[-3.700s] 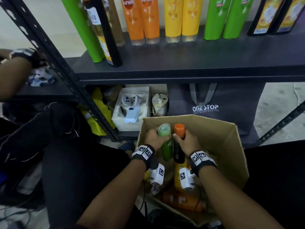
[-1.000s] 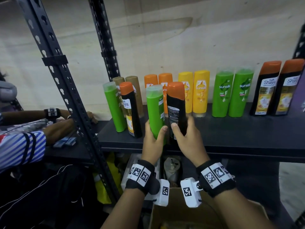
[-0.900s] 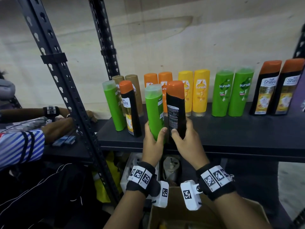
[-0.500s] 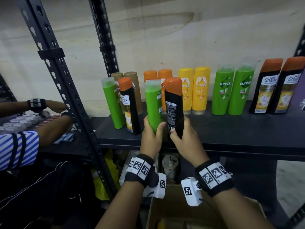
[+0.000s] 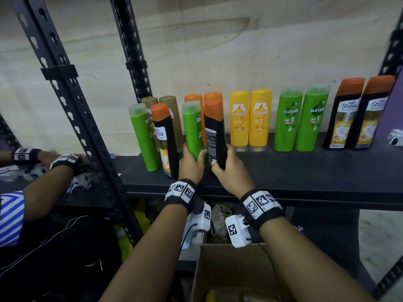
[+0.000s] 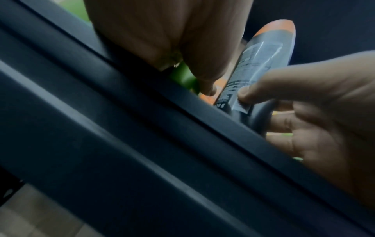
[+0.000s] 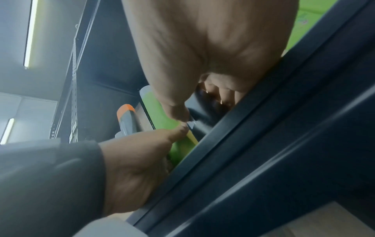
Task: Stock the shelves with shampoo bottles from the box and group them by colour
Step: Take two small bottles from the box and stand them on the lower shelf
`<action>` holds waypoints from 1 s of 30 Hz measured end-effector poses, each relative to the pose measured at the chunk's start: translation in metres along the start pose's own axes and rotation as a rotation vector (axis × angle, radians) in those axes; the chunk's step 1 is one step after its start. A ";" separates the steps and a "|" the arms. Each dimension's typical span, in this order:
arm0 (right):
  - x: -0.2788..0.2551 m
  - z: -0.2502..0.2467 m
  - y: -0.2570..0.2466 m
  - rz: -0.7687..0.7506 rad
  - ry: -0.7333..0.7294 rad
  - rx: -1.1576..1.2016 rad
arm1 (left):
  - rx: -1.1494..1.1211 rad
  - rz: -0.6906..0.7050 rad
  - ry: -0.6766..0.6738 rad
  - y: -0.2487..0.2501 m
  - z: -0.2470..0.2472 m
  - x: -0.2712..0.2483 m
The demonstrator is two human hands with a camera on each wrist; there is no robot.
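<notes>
My left hand [image 5: 192, 164] grips the base of a green shampoo bottle [image 5: 193, 129] and holds it upright over the black shelf [image 5: 305, 171]. Right beside it, my right hand [image 5: 226, 168] grips a black bottle with an orange cap [image 5: 214, 131], its back label facing me. The left wrist view shows the black bottle [image 6: 261, 64] pinched by the other hand and a sliver of the green bottle [image 6: 182, 77]. In the right wrist view the green bottle [image 7: 160, 115] stands next to my thumb. The cardboard box [image 5: 235, 273] sits below my wrists.
One green bottle [image 5: 142, 138] and one black Shayla bottle [image 5: 164, 140] stand at the shelf's left front. Behind are gold, orange, yellow [image 5: 250, 120], green [image 5: 302, 118] and black [image 5: 359, 114] pairs. A black upright [image 5: 72, 105] rises at left, where another person's hands [image 5: 65, 164] work.
Both hands lifted the two bottles from the box up to the shelf. Over the last second they moved slightly forward and down towards the shelf board.
</notes>
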State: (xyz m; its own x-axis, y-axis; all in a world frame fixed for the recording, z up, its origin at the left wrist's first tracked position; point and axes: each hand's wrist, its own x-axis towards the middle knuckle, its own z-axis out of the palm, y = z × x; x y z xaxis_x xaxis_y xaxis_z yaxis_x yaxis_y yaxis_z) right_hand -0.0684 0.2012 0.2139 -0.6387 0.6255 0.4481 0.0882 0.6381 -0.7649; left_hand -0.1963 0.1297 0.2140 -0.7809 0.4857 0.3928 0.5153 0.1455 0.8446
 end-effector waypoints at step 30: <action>-0.019 -0.008 0.007 -0.012 -0.045 -0.008 | 0.090 0.062 0.068 -0.002 -0.006 -0.021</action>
State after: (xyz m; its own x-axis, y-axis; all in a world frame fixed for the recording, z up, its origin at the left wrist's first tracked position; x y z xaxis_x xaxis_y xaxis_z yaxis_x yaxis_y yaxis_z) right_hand -0.0502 0.1973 0.2040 -0.6733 0.5973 0.4358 0.0865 0.6490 -0.7559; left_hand -0.1833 0.1143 0.2064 -0.7671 0.4373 0.4694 0.5904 0.1950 0.7832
